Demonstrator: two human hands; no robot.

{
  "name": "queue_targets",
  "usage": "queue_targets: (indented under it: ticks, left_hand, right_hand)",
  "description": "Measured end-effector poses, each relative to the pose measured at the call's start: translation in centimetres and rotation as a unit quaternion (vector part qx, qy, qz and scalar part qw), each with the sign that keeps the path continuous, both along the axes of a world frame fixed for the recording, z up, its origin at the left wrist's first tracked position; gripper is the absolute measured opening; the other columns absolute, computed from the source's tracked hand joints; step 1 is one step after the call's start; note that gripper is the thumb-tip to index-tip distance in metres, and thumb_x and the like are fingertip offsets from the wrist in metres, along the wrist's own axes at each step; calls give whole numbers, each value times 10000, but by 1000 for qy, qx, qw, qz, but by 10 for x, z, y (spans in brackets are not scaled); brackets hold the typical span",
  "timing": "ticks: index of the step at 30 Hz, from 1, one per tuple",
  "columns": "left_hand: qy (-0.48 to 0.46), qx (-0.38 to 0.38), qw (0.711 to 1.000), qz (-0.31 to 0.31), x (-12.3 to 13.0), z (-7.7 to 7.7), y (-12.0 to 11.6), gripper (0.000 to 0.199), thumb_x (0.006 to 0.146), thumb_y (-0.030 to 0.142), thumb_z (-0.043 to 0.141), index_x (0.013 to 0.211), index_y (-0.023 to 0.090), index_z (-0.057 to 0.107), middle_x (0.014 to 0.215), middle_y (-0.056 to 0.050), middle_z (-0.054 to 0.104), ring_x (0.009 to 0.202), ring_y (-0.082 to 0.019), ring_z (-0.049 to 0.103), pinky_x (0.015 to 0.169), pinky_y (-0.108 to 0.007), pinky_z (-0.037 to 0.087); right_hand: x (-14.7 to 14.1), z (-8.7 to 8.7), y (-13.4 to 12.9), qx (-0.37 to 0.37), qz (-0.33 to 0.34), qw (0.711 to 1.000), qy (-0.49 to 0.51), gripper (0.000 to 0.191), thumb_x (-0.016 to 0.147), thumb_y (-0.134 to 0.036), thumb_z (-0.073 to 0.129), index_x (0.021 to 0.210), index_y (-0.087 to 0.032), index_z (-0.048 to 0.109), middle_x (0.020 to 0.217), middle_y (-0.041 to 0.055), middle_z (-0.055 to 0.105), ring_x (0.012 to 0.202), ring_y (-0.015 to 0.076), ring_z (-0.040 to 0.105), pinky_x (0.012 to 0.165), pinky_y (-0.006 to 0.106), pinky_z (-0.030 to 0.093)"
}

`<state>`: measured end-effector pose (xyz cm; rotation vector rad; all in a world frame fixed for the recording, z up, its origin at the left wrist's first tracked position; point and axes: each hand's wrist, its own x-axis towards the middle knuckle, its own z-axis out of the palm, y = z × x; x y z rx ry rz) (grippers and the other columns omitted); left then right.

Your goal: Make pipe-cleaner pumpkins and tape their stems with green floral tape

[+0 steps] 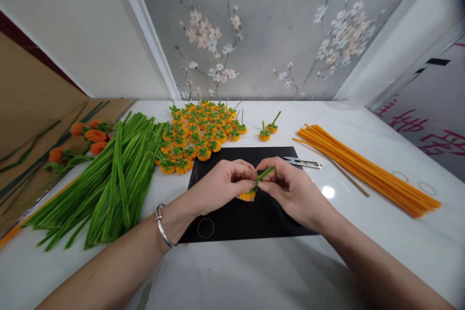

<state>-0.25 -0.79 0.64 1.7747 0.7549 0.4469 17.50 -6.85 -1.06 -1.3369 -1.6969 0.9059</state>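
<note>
Between my two hands, over a black mat, is a small orange pipe-cleaner pumpkin with a green stem slanting up to the right. My left hand pinches it from the left, thumb and forefinger closed at its top. From the other side my right hand closes thumb and fingers on the green part at the stem's base. Fingertips hide much of the pumpkin's top. Just behind my right hand lies a pair of thread snips, partly on the mat.
Several finished pumpkins cluster at the back, with two more apart to their right. Green pipe cleaners lie left, orange ones right beside a thin stick. Fuzzy orange flowers rest on cardboard. A rubber band lies on the mat.
</note>
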Motion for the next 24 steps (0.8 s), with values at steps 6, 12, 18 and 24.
queue_targets:
  ticks: [6, 12, 18, 24]
  left_hand:
    - [12, 27, 999, -24, 0, 5, -1, 203, 840, 232, 543, 816, 162, 732, 951, -57, 600, 855, -172, 573, 795, -304, 468]
    - [-18, -52, 998, -17, -1, -3, -2, 221, 822, 313, 590, 720, 154, 705, 841, -23, 543, 753, -128, 496, 717, -265, 424]
    - [-45, -103, 994, 2, -2, -5, -1, 176, 791, 268, 634, 676, 141, 672, 954, -44, 544, 846, -143, 512, 769, -281, 408]
    - [-35, -88, 996, -1, -1, -3, -2, 171, 783, 227, 639, 635, 141, 643, 1045, -57, 540, 985, -176, 513, 841, -294, 400]
  right_hand:
    - [1, -1, 0, -13, 17, 999, 31, 208, 863, -191, 511, 1064, -235, 548, 730, -25, 558, 658, 124, 523, 615, 241, 434]
    - [1, 7, -1, -60, 78, 989, 108, 140, 876, -221, 495, 1006, -205, 541, 739, -23, 533, 639, 105, 491, 586, 227, 416]
    - [9, 6, 3, -70, 55, 990, 107, 227, 922, -371, 456, 1054, -194, 510, 715, -22, 533, 622, 114, 517, 577, 241, 428]
    - [9, 2, 5, -23, 28, 998, -47, 341, 939, -406, 414, 674, -194, 446, 612, -39, 416, 547, 98, 362, 488, 233, 298]
